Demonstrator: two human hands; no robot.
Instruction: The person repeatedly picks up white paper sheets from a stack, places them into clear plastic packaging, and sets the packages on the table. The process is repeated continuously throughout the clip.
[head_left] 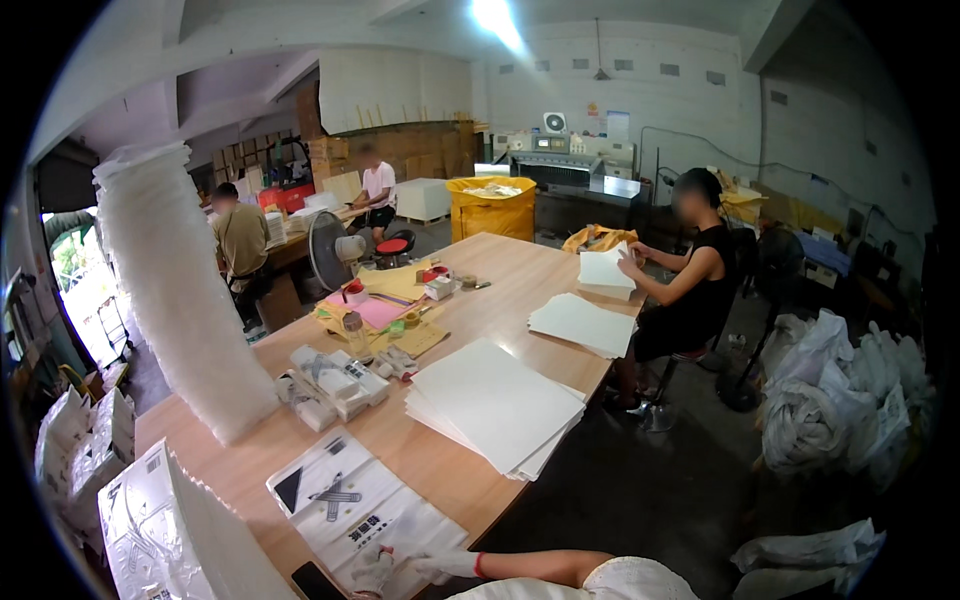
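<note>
A flat white plastic bag [350, 500], printed with crossed pencils and dark lettering, lies along the near edge of the wooden table. My right hand [447, 566], in a white glove with a red cuff, reaches in from the right, with its fingers stretched out over the bag's lower corner. Close to its fingertips is my left hand [374, 571], also in a white glove; it touches the bag's near end, and its fingers are too blurred to read. A dark phone-like slab [316, 580] lies beside the bag at the lower edge.
Stacked white sheets [500, 400] lie ahead, with a smaller sheet pile [582, 325] beyond. A tall stack of clear-wrapped packs [185, 290] and a wrapped pack pile [180, 530] stand left. White boxes [340, 380] sit mid-table. A co-worker [695, 265] handles sheets across the table.
</note>
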